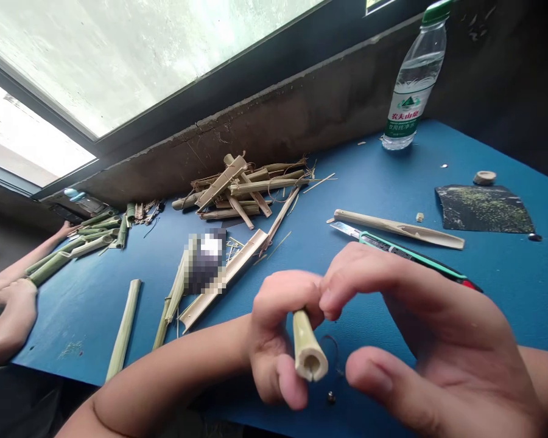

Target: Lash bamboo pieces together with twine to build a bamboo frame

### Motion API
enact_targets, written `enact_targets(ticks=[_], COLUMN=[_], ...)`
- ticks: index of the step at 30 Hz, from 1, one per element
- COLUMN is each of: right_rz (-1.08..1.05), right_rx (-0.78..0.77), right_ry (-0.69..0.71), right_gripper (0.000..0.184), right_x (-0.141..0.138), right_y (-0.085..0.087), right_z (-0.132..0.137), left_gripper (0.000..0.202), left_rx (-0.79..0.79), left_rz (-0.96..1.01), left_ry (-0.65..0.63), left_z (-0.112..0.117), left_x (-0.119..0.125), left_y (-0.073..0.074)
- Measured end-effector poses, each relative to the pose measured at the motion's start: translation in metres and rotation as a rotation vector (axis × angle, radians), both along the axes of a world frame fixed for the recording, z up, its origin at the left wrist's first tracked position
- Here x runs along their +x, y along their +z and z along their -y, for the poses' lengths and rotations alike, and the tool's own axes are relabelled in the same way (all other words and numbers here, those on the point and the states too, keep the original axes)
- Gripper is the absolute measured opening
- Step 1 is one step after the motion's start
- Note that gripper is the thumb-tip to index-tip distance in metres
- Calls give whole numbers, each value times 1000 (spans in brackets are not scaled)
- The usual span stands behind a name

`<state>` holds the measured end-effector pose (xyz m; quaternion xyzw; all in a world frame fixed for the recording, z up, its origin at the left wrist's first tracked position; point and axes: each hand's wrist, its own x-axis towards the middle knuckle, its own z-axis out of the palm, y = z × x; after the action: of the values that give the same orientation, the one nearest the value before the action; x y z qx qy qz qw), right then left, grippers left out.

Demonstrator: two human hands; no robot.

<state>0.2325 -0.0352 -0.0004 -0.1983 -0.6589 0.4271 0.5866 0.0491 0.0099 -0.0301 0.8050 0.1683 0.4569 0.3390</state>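
Note:
My left hand [274, 340] is closed around a short pale bamboo tube [308, 350], whose hollow cut end faces me. My right hand [420, 340] is just right of it, fingers curled loosely and apart, with the index fingertip touching the tube's far end near my left fingers. Nothing lies in its palm. Both hands hover over the front of the blue table [506, 267]. A green utility knife [406, 255] with its blade out lies just behind my right hand.
A split bamboo strip [397, 229] lies beyond the knife. A heap of bamboo offcuts [242, 188] sits by the wall, with more strips [125, 325] to the left. A water bottle [413, 79], a dark sheet [484, 210] and a small ring [484, 177] are at right. Another person's hands [9, 304] hold green bamboo at far left.

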Motion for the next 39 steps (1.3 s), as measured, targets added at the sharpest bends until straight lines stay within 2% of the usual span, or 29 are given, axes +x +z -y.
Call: enact_targets(ticks=[2, 3, 6, 8, 12, 16, 20, 29, 36, 39], right_rz=[22, 30, 46, 29, -56, -97, -114, -56, -29, -9], right_rx=[-54, -66, -48, -18, 55, 120, 167, 205, 177, 163], right_ry=[-18, -29, -61, -98, -149, -191, -192, -232, -233, -266], right_gripper=[22, 22, 27, 29, 26, 32, 27, 24, 19, 18], right_x=[3, 4, 7, 7, 5, 1, -1, -2, -1, 0], right_y=[0, 1, 6, 10, 16, 15, 14, 8, 6, 6], right_z=[0, -1, -4, -5, -7, -8, -9, -4, -6, -7], left_gripper=[59, 53, 46, 46, 30, 32, 24, 23, 23, 18], left_rx=[-39, -77, -167, -182, -122, -13, 91, 196, 184, 117], left_rz=[64, 67, 20, 2, 28, 23, 62, 104, 140, 182], left_ry=[-125, -148, -115, -123, -119, -23, 28, 33, 56, 122], left_z=[4, 6, 10, 11, 11, 12, 12, 9, 10, 13], left_x=[-1, -2, -5, -7, -12, -13, -9, -10, -11, -6], left_y=[8, 12, 24, 26, 19, 18, 21, 12, 7, 9])
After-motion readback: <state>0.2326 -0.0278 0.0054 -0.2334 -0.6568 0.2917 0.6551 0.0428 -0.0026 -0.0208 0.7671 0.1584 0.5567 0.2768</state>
